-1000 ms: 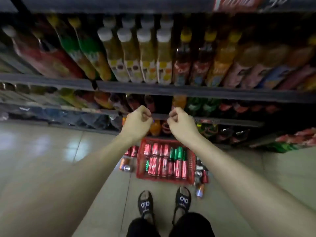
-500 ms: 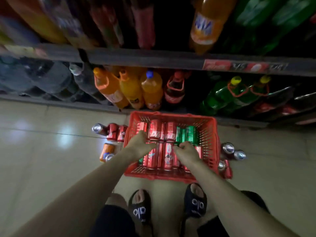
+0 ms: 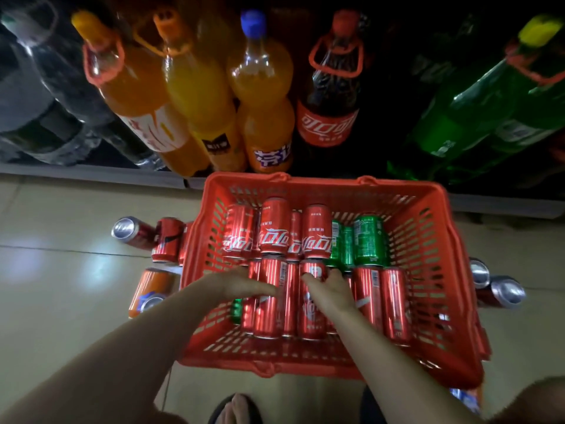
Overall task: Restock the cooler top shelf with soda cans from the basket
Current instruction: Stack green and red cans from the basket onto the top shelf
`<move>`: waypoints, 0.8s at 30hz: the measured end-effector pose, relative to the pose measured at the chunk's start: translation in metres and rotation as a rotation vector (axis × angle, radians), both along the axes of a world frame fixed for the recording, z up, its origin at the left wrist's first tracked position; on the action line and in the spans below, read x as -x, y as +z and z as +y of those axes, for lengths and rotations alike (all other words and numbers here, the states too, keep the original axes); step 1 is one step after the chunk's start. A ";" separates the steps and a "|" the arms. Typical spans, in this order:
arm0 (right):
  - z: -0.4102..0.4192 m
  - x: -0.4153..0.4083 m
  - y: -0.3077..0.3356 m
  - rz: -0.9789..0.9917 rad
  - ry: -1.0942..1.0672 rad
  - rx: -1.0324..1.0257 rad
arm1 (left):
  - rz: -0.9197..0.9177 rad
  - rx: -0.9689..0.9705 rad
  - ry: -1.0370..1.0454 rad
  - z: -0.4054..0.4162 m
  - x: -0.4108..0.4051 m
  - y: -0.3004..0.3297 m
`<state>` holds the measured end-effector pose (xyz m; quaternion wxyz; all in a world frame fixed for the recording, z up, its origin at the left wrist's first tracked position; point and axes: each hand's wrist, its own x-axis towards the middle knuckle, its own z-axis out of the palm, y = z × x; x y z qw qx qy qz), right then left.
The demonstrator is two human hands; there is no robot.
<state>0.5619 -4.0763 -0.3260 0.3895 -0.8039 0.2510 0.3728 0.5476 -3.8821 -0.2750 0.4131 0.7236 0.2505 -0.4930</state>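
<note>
A red plastic basket [image 3: 434,228] stands on the floor in front of me, holding several red soda cans [image 3: 273,228] and a few green cans [image 3: 368,240] lying on their sides. My left hand [image 3: 244,284] lies flat on a red can in the near row, fingers spread. My right hand [image 3: 331,289] rests on the neighbouring red can [image 3: 313,316], fingers curled over its top end. Neither can is lifted. The cooler's top shelf is out of view.
The cooler's bottom shelf holds large orange bottles [image 3: 195,96], a cola bottle [image 3: 331,96] and green bottles [image 3: 477,117]. Loose cans lie on the tiled floor left [image 3: 163,240] and right [image 3: 504,290] of the basket. My foot [image 3: 235,408] is at the bottom edge.
I have bent down from the shelves to the basket. Both hands dropped from fists at shelf height onto the red cans in the near row.
</note>
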 end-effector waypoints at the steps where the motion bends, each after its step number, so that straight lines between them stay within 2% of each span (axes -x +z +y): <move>1: 0.000 0.001 -0.001 -0.006 -0.006 0.002 | 0.031 0.050 0.002 0.004 0.004 -0.009; 3: 0.002 0.004 -0.001 -0.013 -0.026 0.009 | 0.060 0.046 0.020 0.004 0.009 -0.027; 8: 0.002 0.007 0.003 -0.048 -0.056 -0.022 | -0.019 -0.037 0.103 0.014 0.017 -0.093; 12: -0.002 0.011 -0.004 -0.079 -0.064 -0.023 | -0.028 -0.040 0.179 0.007 0.015 -0.079; 17: -0.004 0.009 -0.006 -0.057 -0.047 -0.051 | -0.104 0.092 0.275 -0.009 0.018 -0.065; 24: 0.009 0.025 -0.011 0.079 -0.254 -0.320 | -0.121 0.161 0.314 -0.009 0.019 -0.061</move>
